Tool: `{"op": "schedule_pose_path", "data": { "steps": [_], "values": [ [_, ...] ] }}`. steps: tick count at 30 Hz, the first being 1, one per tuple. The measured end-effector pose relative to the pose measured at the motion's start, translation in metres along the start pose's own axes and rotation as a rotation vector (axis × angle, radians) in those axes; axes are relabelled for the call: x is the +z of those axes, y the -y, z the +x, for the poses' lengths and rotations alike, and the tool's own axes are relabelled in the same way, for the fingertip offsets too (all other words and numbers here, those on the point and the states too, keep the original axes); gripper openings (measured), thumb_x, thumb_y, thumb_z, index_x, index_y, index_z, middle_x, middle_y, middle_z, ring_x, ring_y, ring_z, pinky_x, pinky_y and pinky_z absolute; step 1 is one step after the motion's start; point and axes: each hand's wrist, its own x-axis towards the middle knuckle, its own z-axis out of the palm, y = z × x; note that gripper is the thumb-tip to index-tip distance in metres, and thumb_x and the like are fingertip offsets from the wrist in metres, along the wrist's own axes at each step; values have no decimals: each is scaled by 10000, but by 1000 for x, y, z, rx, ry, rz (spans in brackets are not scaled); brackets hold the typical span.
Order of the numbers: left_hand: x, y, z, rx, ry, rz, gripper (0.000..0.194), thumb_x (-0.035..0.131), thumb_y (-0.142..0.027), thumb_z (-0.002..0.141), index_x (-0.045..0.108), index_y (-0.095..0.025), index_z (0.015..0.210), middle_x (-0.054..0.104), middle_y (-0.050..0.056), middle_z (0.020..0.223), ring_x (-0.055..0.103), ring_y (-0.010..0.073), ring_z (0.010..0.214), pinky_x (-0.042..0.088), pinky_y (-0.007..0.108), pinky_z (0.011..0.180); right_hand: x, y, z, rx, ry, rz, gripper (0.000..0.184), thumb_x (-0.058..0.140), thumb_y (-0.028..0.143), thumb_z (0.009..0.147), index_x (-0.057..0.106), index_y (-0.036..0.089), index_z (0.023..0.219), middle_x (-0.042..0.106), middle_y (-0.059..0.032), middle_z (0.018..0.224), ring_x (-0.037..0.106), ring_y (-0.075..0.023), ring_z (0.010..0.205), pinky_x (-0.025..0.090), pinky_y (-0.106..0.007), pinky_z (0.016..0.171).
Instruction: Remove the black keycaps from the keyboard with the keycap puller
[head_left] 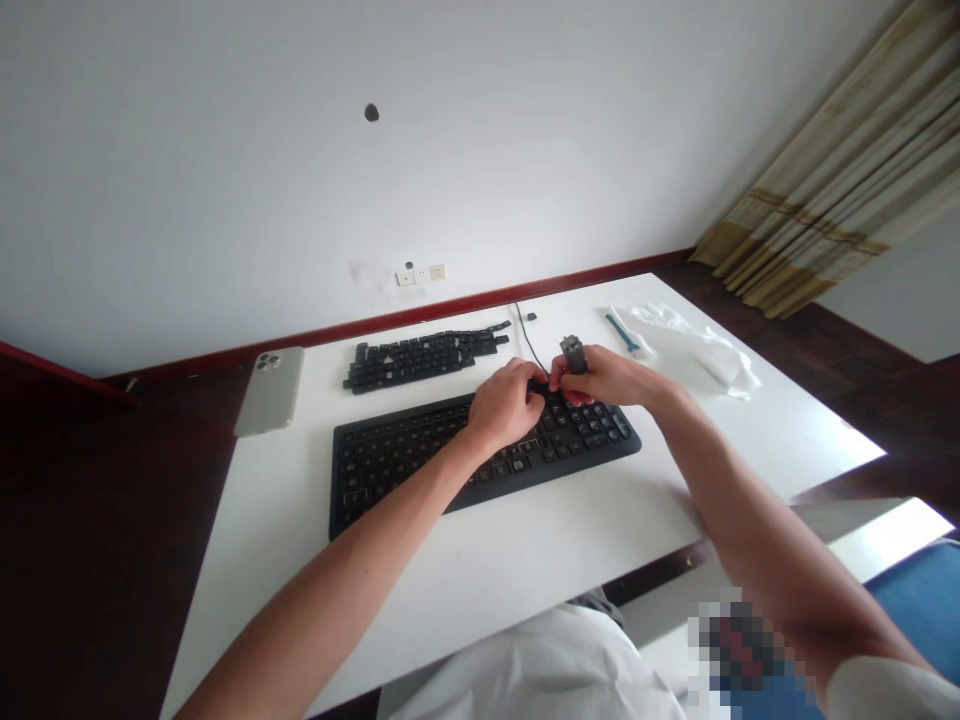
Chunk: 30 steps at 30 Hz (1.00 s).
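Observation:
A black keyboard [420,455] lies slantwise on the white table, with many bare key sockets on its left and middle and keys on its number pad at the right. My left hand [506,405] is closed at the keyboard's back edge, its fingertips pressed down there; what they pinch is hidden. Just to its right, my right hand [604,375] grips a small dark keycap puller [574,355], its grey clip end pointing up. The thumb and fingertips of that hand also touch the keyboard's back edge, close to my left fingers.
Behind the keyboard, loose black keycaps [420,357] lie in rows. A phone [270,390] rests at the table's left edge. To the right are a blue brush [622,333] and a crumpled white plastic bag [701,345]. A black cable [528,340] runs back beside a single keycap [532,317].

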Motion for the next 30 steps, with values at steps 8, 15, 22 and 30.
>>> {"op": "schedule_pose_path", "data": {
  "steps": [8,15,22,30],
  "values": [
    [0,0,0,9,21,12,276,603,-110,887,750,-278,1049,688,15,1193,685,227,1046,582,339,890,-9,0,8,25,256,245,115,583,251,796,653,186,732,574,4,546,474,-126,518,381,-269,519],
    [0,2,1,18,43,3,309,621,-150,902,799,-311,1096,675,17,1228,689,224,1035,589,329,893,3,-8,5,123,96,448,81,580,240,732,628,182,704,608,-13,542,475,-116,472,338,-252,447],
    [0,3,1,41,56,17,297,654,-199,899,792,-326,1129,661,13,1252,683,235,1051,586,339,911,24,-1,-3,126,-102,540,80,586,259,749,604,186,724,595,-6,498,458,-106,417,333,-237,412],
    [0,3,0,55,54,31,282,630,-196,936,776,-300,1154,654,34,1255,675,239,1077,581,346,936,16,-10,-11,70,-24,405,162,619,322,821,652,185,900,670,-3,622,572,-131,537,454,-251,523]
  ]
}}
